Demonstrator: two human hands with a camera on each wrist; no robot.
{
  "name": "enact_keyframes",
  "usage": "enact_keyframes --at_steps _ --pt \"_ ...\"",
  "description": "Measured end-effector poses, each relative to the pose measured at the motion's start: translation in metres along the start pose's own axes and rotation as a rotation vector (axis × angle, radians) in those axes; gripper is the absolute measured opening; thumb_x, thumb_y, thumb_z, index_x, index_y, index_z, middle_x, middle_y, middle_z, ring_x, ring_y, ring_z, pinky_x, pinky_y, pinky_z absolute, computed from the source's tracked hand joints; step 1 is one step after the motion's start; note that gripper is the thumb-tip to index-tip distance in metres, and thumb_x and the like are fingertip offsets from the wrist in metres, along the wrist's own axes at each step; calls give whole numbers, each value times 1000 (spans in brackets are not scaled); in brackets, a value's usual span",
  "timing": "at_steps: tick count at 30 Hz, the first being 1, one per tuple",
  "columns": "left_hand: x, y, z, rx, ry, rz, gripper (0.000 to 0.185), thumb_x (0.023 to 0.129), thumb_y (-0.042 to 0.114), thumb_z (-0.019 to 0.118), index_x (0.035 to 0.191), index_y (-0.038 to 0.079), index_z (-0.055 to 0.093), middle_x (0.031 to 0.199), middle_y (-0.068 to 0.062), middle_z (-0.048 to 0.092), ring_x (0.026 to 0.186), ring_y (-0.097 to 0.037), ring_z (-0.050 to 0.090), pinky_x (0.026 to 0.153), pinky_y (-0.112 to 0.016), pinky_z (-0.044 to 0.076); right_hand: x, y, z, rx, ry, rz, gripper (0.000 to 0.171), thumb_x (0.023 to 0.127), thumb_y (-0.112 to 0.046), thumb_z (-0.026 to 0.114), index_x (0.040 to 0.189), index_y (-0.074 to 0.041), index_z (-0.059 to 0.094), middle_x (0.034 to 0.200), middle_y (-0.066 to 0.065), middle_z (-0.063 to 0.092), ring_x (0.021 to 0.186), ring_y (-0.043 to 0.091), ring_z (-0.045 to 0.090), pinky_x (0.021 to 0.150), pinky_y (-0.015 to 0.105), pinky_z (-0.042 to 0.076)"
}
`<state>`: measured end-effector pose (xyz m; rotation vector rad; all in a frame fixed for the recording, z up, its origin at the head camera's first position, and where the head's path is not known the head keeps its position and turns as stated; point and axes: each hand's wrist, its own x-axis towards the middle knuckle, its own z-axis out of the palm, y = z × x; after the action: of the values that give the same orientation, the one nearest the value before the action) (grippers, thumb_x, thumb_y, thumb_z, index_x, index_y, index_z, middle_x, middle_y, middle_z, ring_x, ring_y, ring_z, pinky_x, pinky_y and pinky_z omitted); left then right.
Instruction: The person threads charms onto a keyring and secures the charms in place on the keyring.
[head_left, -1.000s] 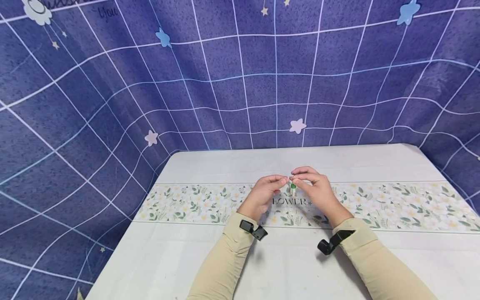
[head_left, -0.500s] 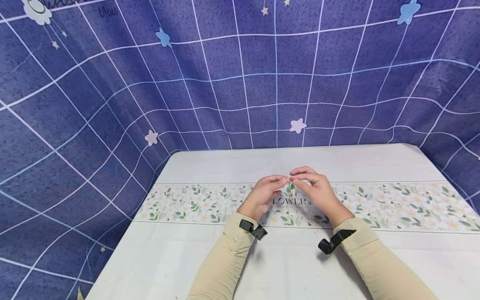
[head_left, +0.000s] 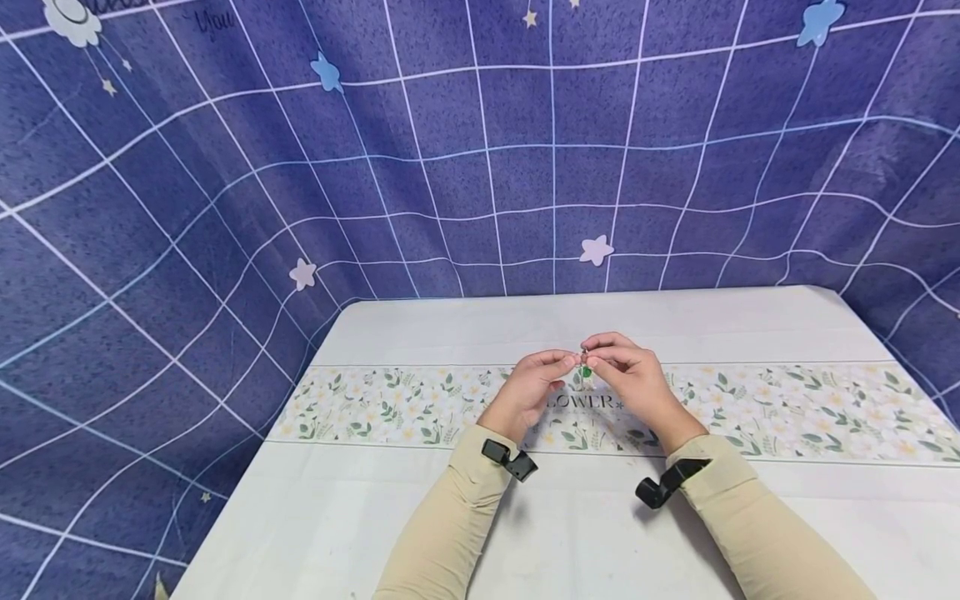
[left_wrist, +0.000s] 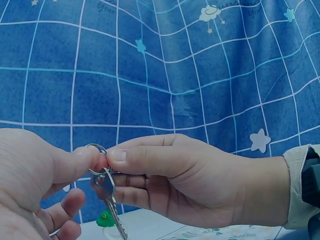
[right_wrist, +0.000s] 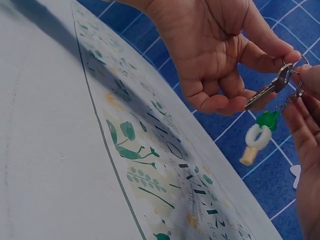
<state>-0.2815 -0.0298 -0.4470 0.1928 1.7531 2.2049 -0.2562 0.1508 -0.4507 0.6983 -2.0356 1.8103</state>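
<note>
In the head view, my left hand (head_left: pixel 525 390) and right hand (head_left: pixel 636 379) meet above the table's printed band. Between them they pinch a metal key ring (left_wrist: pixel 96 159), thumbs and fingertips almost touching. From the ring hangs a silver key (left_wrist: pixel 113 207), its toothed blade slanting down. On a short chain below dangles a charm with a green frog-like head (right_wrist: pixel 267 119), a white ring-shaped middle (right_wrist: pixel 258 136) and a tan end (right_wrist: pixel 248 155). Fingertips cover part of the ring, so whether its coils are parted cannot be seen.
The white table (head_left: pixel 360 517) carries a floral band (head_left: pixel 420 408) with dark lettering under the hands. A blue-purple grid curtain (head_left: pixel 450 183) with star shapes stands behind and to the left. Black camera mounts (head_left: pixel 660 492) sit on both wrists.
Both hands stay in nearly the same place. The green charm swings and turns slightly beneath the fingers, and a bit of metal now shows above the right fingertips.
</note>
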Motion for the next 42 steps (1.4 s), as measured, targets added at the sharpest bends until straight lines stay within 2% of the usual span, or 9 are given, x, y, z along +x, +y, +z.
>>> enact_keyframes --at_steps 7,12,18,22,27,30,34,38,42 --pt "1 -2 2 -61 9 -19 21 100 8 62 84 17 74 96 6 67 95 -12 55 82 -31 38 -1 -11 2 7 19 -18 9 94 12 63 96 15 71 114 33 61 101 9 63 84 17 53" --pt "1 -5 4 -64 16 -4 18 99 7 63 87 13 75 96 5 67 94 -14 54 80 -31 38 -2 -9 3 16 35 -29 9 93 12 63 95 15 71 115 33 61 102 13 63 84 18 53" --pt "-1 -5 7 -81 68 -18 13 98 8 65 89 12 75 96 5 69 93 -12 54 82 -32 37 -2 -10 5 4 50 -45 8 92 12 64 93 14 71 113 32 63 101 14 64 85 18 53" --pt "-1 -5 8 -92 108 -38 12 98 9 65 89 11 74 94 4 68 94 -14 54 86 -35 37 -2 -10 7 -23 49 -86 7 90 16 64 89 15 70 111 32 63 102 24 64 87 18 52" --pt "0 -5 11 -95 165 -15 9 97 9 67 92 5 73 90 4 67 91 -16 54 78 -30 39 -3 -10 10 -83 45 -152 8 88 19 64 86 14 70 110 31 63 101 37 62 90 18 52" --pt "-1 -5 13 -83 194 3 10 97 10 67 92 3 72 88 3 66 88 -16 52 76 -29 38 -3 2 10 -128 51 -166 8 88 17 66 86 12 71 110 29 65 101 42 61 92 17 50" --pt "-2 -6 18 -26 239 26 13 97 13 67 94 1 71 93 1 66 93 -18 51 85 -36 40 -3 23 9 -172 68 -196 11 87 17 68 86 7 73 111 24 67 103 39 62 93 15 48" --pt "-4 -7 22 24 303 51 15 96 15 68 90 2 69 98 -1 65 99 -17 51 100 -47 39 -2 28 9 -222 67 -239 14 85 15 71 88 2 75 112 18 68 102 33 64 92 15 48" --pt "-5 -8 25 29 346 67 15 96 15 68 87 4 67 99 -3 64 103 -17 54 106 -45 36 -2 30 9 -302 52 -285 12 87 11 72 90 -1 74 113 14 68 103 29 64 94 16 47"
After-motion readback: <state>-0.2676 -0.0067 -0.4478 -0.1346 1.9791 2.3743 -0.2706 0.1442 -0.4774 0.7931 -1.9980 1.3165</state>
